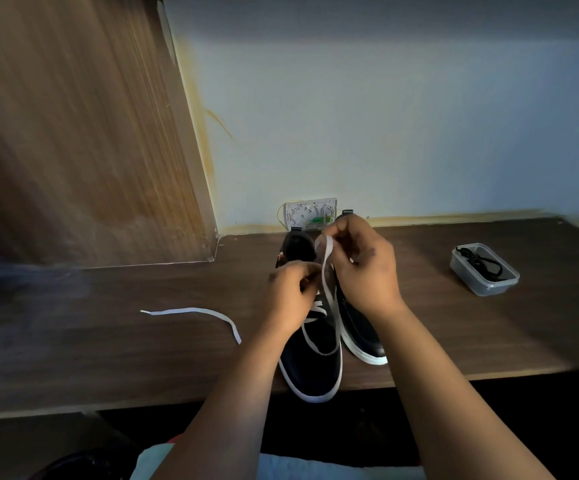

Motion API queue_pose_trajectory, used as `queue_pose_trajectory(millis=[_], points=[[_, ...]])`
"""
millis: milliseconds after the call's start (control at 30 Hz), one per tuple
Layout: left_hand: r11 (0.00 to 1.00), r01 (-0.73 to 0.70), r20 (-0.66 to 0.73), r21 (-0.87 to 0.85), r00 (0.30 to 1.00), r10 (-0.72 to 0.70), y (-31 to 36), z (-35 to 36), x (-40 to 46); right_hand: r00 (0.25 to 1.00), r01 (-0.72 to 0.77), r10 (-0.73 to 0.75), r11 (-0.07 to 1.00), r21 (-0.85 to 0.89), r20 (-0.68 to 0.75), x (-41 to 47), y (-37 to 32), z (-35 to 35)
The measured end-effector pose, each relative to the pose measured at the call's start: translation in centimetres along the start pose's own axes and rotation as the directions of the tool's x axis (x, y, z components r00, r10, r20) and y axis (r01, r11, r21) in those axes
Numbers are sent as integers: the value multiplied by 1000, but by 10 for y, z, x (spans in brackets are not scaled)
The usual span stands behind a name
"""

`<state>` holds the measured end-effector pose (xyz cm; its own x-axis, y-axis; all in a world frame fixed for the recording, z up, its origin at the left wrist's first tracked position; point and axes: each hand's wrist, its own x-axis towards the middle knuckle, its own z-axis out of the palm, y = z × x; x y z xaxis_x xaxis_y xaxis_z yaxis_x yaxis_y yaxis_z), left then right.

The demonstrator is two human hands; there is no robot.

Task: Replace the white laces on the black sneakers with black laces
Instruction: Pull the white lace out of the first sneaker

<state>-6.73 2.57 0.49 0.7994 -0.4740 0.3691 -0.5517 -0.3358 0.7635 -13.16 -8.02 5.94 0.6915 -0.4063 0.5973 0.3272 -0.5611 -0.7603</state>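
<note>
Two hands work a white lace [326, 271] loose from a black sneaker [310, 362] on a dark wooden desk [108, 341].

The right hand [364, 268] pinches the lace's raised loop above the shoe's collar, while the left hand [291, 292] pinches the lace lower down at the eyelets; the slack loops over the toe. A second black sneaker [361, 327] stands just beside it on the right. One end of the lace [194, 311] trails left across the desk. Black laces [482, 263] lie in a clear plastic container [485, 287] well to the right.
</note>
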Motion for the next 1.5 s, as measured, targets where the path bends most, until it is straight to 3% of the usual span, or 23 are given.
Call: queue_pose_trajectory(millis=[100,267,333,433,533,600,667,767,900,1000,1133,1233,1300,1400,1500], points=[[994,77,-27,-82,997,-79,9,0,-1,1000,-20,18,996,82,25,3,-4,2],[966,182,-73,-184,978,-198,-7,-22,7,988,-151,149,988,29,46,2,13,-8],[960,267,-62,-80,960,-272,-20,-32,8,968,-251,252,966,-58,19,7,19,-18],[939,328,29,100,943,-332,-29,-41,7,911,-331,399,859,-391,105,13,30,-39],[895,334,245,295,879,-409,-23,-42,2,818,-260,540,655,-710,199,10,38,-46],[858,281,312,430,846,-433,-20,-41,1,811,-216,535,650,-729,237,8,37,-38],[872,295,353,390,827,-438,-17,-41,2,820,-152,447,771,-619,356,4,31,-25],[918,332,413,216,821,-394,-6,-45,2,730,-91,409,852,-516,547,-4,21,-6],[927,373,551,-30,780,-296,12,-64,0,621,-74,512,792,-607,593,-7,22,0],[890,451,466,59,776,-424,1,-66,1,541,-223,662,708,-670,519,2,20,-18],[838,447,188,312,836,-516,-18,-47,4,609,-289,751,510,-810,255,12,37,-55],[816,440,48,375,869,-492,-11,-27,0,677,-283,734,320,-904,48,12,48,-76],[819,443,-73,364,891,-449,-5,-15,-2,731,-256,682,249,-934,-18,11,52,-83],[822,438,-134,364,898,-419,-1,-8,-2,779,-251,626,254,-934,-39,9,40,-73],[818,469,-23,334,871,-490,0,-17,2,827,-187,553,435,-881,98,8,29,-46]])
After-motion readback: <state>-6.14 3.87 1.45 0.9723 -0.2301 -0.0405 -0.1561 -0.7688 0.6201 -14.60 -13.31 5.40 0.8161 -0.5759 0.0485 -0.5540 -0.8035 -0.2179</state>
